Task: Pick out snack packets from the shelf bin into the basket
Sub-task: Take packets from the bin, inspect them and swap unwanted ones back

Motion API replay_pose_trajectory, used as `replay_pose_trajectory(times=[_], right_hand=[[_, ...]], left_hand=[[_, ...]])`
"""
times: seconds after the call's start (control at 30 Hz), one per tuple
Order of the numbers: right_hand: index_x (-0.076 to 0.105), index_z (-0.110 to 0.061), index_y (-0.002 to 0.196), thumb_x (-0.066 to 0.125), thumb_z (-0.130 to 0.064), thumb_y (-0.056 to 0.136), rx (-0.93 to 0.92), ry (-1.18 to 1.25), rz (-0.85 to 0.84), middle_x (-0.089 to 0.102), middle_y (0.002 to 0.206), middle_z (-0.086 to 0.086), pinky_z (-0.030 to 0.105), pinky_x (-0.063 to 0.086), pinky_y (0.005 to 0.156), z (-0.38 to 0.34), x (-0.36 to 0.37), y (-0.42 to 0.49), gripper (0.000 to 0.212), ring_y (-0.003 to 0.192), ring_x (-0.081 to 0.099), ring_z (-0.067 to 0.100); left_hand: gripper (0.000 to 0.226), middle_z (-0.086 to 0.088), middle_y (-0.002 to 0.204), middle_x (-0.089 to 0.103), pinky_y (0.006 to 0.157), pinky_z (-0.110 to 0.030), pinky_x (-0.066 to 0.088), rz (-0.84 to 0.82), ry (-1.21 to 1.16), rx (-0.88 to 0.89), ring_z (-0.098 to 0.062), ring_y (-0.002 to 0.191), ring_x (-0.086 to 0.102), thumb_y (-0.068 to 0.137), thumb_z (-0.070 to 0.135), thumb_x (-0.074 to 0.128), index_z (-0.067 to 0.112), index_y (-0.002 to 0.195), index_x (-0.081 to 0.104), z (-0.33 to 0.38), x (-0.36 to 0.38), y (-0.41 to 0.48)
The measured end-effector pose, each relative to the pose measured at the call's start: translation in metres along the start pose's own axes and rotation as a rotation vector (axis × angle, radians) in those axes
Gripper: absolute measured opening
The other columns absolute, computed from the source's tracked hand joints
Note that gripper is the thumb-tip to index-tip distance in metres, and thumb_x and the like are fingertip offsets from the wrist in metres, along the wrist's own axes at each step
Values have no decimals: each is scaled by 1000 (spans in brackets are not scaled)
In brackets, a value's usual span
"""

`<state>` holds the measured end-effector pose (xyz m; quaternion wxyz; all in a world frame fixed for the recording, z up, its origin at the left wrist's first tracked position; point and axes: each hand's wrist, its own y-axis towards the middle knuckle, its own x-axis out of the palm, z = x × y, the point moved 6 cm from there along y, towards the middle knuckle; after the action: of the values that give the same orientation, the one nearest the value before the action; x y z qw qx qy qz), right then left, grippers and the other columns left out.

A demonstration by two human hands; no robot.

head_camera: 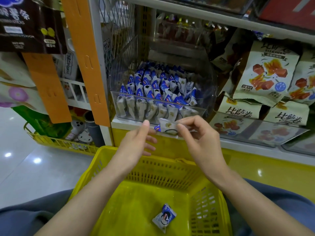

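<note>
Shelf carries clear bin [162, 99]. Right grip [199, 140] pinches packet [167, 127] just in front of bin, long axis crosswise, blue end pointing left. Left grip [138, 143] relaxed, empty, beside that end. Basket [170, 174] below bin.

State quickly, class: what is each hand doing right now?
The left hand is open, fingers relaxed, holding nothing.
The right hand pinches a blue-and-white snack packet.
</note>
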<state>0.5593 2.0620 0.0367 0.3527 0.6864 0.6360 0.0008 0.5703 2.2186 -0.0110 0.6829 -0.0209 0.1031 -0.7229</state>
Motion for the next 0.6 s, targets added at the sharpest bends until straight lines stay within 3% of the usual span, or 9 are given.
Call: replay_pose_trajectory(times=[0.07,0.17,0.23,0.3,0.37,0.43,0.5,0.6], right_hand=[[64,-13,87,61,-12,86,-144,-112,-94,61,95,-3,18,49,77,-8,9,-6,3,88,58,2],[65,-12,90,61,-17,87,-237,-260,-249,59,108,-1,29,49,77,-9,23,-15,8,94,58,6],[66,-17,95,58,-22,89,-240,-263,-324,57,113,-4,28,49,80,-8,29,-18,11,100,57,6],[65,-22,98,56,-21,90,-113,-112,-320,58,109,-8,19,47,83,-4,31,-17,12,100,56,-1],[58,-26,96,56,-19,90,130,89,-225,60,99,-5,18,51,73,6,28,-12,9,87,60,0],[50,-25,97,56,-19,90,407,287,-157,60,96,2,17,53,62,21,28,-11,11,74,63,2],[49,-18,104,52,-20,92,608,440,-209,62,99,4,16,53,60,30,34,-14,13,69,63,-2],[58,-10,110,49,-17,94,669,567,-304,68,95,3,19,54,60,30,41,-19,19,73,67,4]], left_hand=[[42,-7,86,68,71,-37,56,-80,-218,-133,-22,77,65,95,45,32,16,90,62,-3,6,-2],[29,-8,99,71,75,-32,55,-76,-329,-69,-21,90,66,93,30,49,9,102,66,0,4,-2],[22,-6,102,71,75,-28,53,-24,-335,-20,-16,91,66,92,18,52,11,110,64,0,0,-2],[20,-1,98,71,67,-20,51,52,-305,2,-9,82,67,92,15,54,17,111,61,0,-4,-1],[20,3,95,71,60,-14,50,73,-278,22,-3,76,67,92,15,53,22,109,59,0,-4,-1],[21,4,96,71,64,-16,51,39,-282,26,-4,80,67,92,15,53,23,111,59,-1,0,-2],[23,3,100,71,71,-20,50,-22,-254,23,-8,88,67,92,17,53,23,113,60,-1,6,-2],[25,0,108,67,71,-15,49,9,-136,101,-9,89,64,90,13,56,17,114,57,-3,8,-1]])
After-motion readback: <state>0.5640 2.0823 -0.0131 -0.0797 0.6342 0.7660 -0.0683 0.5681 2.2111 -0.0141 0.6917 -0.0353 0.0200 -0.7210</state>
